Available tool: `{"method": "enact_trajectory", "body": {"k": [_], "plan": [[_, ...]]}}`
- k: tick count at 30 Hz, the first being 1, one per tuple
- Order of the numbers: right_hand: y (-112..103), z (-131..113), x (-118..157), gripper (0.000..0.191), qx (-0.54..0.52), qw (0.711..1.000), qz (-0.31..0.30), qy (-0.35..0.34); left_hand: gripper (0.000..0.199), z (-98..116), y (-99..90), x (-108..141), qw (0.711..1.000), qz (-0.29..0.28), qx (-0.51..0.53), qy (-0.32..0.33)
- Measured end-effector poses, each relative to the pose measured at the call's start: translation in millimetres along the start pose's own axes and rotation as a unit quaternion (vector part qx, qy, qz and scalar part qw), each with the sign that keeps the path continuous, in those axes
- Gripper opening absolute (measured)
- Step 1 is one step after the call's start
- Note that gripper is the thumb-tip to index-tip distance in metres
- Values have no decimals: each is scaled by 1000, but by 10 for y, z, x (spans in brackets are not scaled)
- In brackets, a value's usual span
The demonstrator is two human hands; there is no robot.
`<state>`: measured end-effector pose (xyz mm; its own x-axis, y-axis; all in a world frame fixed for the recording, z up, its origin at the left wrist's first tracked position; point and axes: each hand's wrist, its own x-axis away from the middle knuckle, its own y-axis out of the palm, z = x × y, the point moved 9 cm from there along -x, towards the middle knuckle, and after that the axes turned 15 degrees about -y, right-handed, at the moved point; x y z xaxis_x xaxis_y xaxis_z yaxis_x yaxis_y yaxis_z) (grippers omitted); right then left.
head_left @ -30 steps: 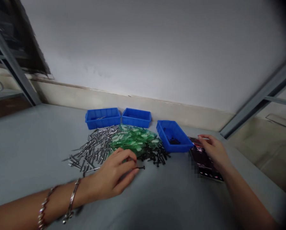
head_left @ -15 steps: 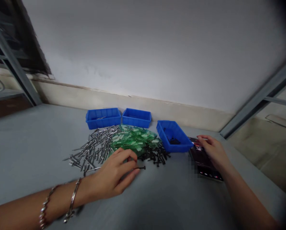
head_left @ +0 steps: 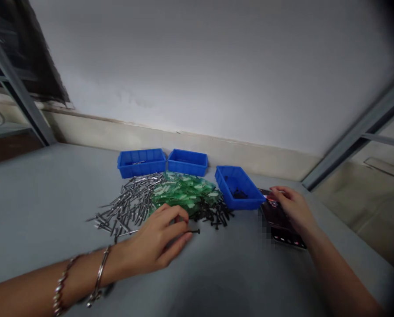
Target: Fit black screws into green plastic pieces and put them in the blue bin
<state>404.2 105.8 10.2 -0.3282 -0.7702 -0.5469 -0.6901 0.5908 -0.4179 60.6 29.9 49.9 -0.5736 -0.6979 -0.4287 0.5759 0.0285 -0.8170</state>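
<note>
My left hand (head_left: pixel 165 237) is closed in a pinch on a black screw (head_left: pixel 194 231), whose head sticks out to the right past the fingertips. Just beyond the hand lie a pile of black screws (head_left: pixel 221 215), a heap of green plastic packets (head_left: pixel 177 191) and a spread of silver rivet-like pins (head_left: pixel 127 207). My right hand (head_left: pixel 294 209) hovers over or rests on a phone (head_left: pixel 278 220) with its screen lit; contact cannot be made out. Its fingers are stretched out and hold nothing.
Three blue bins stand at the back: the left bin (head_left: pixel 142 169) with a few silver pins, the middle bin (head_left: pixel 188 169), and the right bin (head_left: pixel 246 203) with some black screws. Behind the grey table (head_left: pixel 51 198) rises a white wall (head_left: pixel 197 79). Metal posts (head_left: pixel 348 136) flank both sides.
</note>
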Motion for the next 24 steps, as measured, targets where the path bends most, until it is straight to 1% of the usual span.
{"method": "enact_trajectory", "body": {"k": [3, 5, 7, 8, 9, 10, 11, 13, 14, 15, 16, 18, 19, 21, 24], "plan": [[-26, -9, -4, 27, 11, 1000, 4, 3, 14, -10, -1, 1, 1000, 2, -3, -1], [-73, -33, -22, 29, 21, 1000, 18, -1, 15, -14, 3, -1, 1000, -1, -7, -3], [-115, -112, -36, 31, 27, 999, 34, -12, 16, -11, 0, -3, 1000, -3, -10, -3], [-132, -202, -34, 31, 34, 998, 45, -28, 16, -8, -4, -4, 1000, -2, -11, -3], [-137, -331, -20, 30, 44, 996, 54, -51, 16, -5, -5, -4, 1000, -2, -13, -4], [-135, -518, 12, 29, 64, 992, 65, -90, 17, -5, -2, -4, 1000, -3, -16, -5], [-113, -756, 70, 26, 88, 983, 75, -143, 18, -8, 3, -4, 1000, -5, -18, -6], [49, -1234, 256, 21, 96, 966, 58, -234, 18, -15, 20, -5, 1000, -10, -21, -8], [202, -1458, 375, 19, 78, 958, 17, -276, 18, -24, 31, -7, 1000, -12, -21, -11], [400, -1673, 518, 18, 54, 944, -48, -323, 18, -34, 37, -10, 1000, -12, -22, -13], [607, -1848, 683, 17, 33, 924, -122, -362, 18, -44, 42, -14, 1000, -10, -22, -16], [884, -2047, 965, 16, 10, 891, -210, -403, 18, -69, 48, -23, 999, -6, -25, -23], [986, -2072, 1065, 19, 10, 880, -242, -408, 19, -80, 52, -27, 999, -5, -28, -26], [1124, -2029, 1175, 22, 18, 871, -287, -398, 20, -94, 54, -31, 999, -1, -32, -27], [1203, -1920, 1200, 25, 21, 871, -318, -374, 20, -108, 59, -29, 999, 1, -34, -30]]}}
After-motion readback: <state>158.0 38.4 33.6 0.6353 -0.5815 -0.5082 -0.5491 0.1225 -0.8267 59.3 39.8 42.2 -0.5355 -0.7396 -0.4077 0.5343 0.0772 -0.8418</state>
